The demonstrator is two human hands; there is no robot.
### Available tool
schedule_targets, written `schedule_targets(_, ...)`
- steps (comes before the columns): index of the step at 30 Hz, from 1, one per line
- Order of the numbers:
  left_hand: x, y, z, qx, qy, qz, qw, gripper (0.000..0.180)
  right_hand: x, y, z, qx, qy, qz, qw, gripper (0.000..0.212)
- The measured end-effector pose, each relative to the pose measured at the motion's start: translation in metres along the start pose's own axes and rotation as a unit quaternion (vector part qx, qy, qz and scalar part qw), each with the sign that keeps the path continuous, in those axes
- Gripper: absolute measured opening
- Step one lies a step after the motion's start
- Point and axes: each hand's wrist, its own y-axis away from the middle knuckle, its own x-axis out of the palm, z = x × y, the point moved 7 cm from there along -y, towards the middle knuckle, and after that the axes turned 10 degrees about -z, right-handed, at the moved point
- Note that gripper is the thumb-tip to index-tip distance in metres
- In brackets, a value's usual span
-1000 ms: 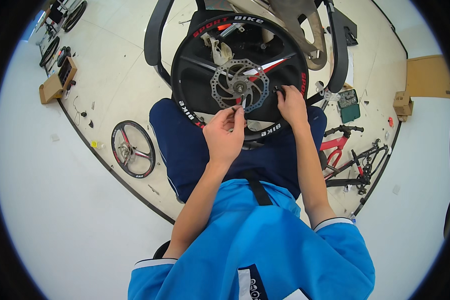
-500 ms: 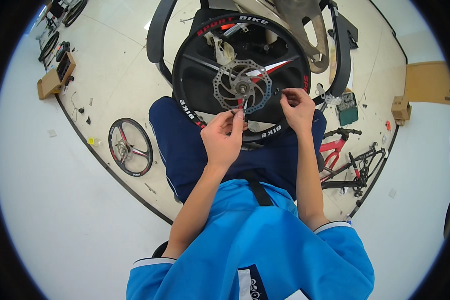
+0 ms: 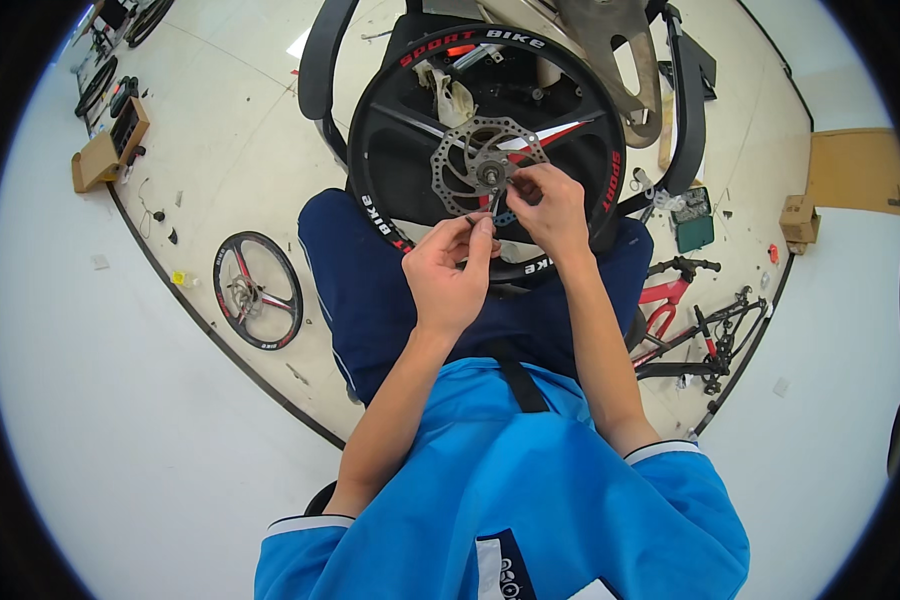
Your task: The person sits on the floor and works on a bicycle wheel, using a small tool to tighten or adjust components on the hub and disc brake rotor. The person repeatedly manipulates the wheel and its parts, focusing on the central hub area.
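A black bicycle wheel (image 3: 610, 110) with three broad spokes leans across my lap and a chair seat. A silver brake disc (image 3: 450, 170) sits over its hub. My left hand (image 3: 450, 270) is closed in a pinch at the disc's lower edge, and what its fingertips hold is too small to name. My right hand (image 3: 550, 210) is also closed, its thumb and fingers pinched just right of the hub axle (image 3: 490, 175). Its fingers cover part of the disc and whatever small piece they hold.
Chair armrests (image 3: 318, 65) flank the wheel, with a grey metal frame part (image 3: 642, 110) at the far right. A second wheel (image 3: 257, 290) lies on the floor at left. A red-and-black bike frame (image 3: 705, 325) and a green case (image 3: 695, 232) are at right.
My right hand has moved left, from beyond the disc's right edge to beside the hub. My left hand stays pinched at the lower edge. The view has shifted slightly.
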Motion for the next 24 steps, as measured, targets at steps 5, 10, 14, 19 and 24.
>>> schedule_targets(5, 0.004, -0.001, -0.001, 0.009, 0.009, 0.003, 1.000, 0.015, 0.002, -0.001, 0.001, -0.001, 0.010, 0.013, 1.000, 0.016)
schedule_targets(10, 0.007, -0.004, 0.000, 0.014, 0.001, 0.010, 1.000, 0.015, 0.004, -0.001, 0.001, -0.010, 0.027, 0.008, 1.000, 0.016)
schedule_targets(14, 0.007, -0.005, 0.002, 0.010, 0.004, 0.008, 1.000, 0.016, 0.006, 0.003, -0.001, -0.025, 0.036, -0.016, 0.999, 0.017)
schedule_targets(19, 0.009, -0.007, 0.001, 0.009, 0.005, 0.008, 1.000, 0.016, 0.007, 0.009, 0.002, -0.097, 0.062, -0.064, 0.991, 0.017)
schedule_targets(24, 0.012, -0.010, 0.001, 0.014, 0.009, 0.007, 1.000, 0.016, 0.009, 0.020, 0.004, -0.168, 0.087, -0.120, 0.975, 0.017)
